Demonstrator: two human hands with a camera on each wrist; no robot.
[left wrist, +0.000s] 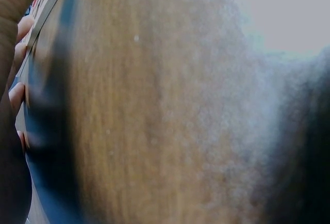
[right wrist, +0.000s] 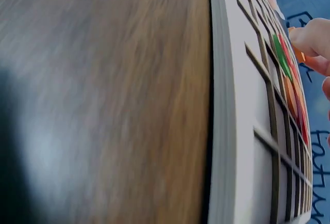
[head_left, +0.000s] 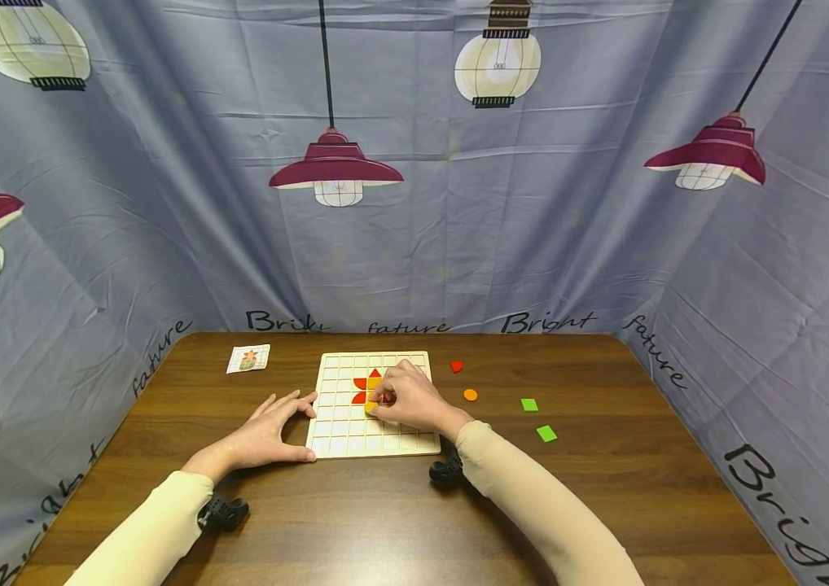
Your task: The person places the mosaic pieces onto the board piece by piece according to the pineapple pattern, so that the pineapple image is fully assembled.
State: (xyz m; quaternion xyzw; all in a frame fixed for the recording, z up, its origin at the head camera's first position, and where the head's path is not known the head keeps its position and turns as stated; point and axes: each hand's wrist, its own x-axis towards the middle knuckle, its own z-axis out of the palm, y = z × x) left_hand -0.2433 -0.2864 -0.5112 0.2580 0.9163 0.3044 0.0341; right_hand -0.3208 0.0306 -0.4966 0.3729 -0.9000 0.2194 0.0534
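Observation:
A pale gridded board (head_left: 341, 435) lies on the table with red petal-shaped pieces (head_left: 359, 398) and orange pieces (head_left: 375, 382) set in its middle. Over the board, my right hand (head_left: 414, 396) pinches a small orange piece (right wrist: 296, 46) between thumb and finger. In the right wrist view a green piece (right wrist: 282, 56) also shows among the red ones on the grid. My left hand (head_left: 260, 435) rests at the board's left edge, fingers spread, thumb at the near left corner. The right hand hides part of the pattern in the head view.
Right of the board lie a red piece (head_left: 457, 366), an orange disc (head_left: 470, 395) and two green squares (head_left: 528, 404). A small card with a printed flower pattern (head_left: 248, 358) is at the back left. A printed curtain (head_left: 414, 244) surrounds the wooden table (head_left: 356, 521).

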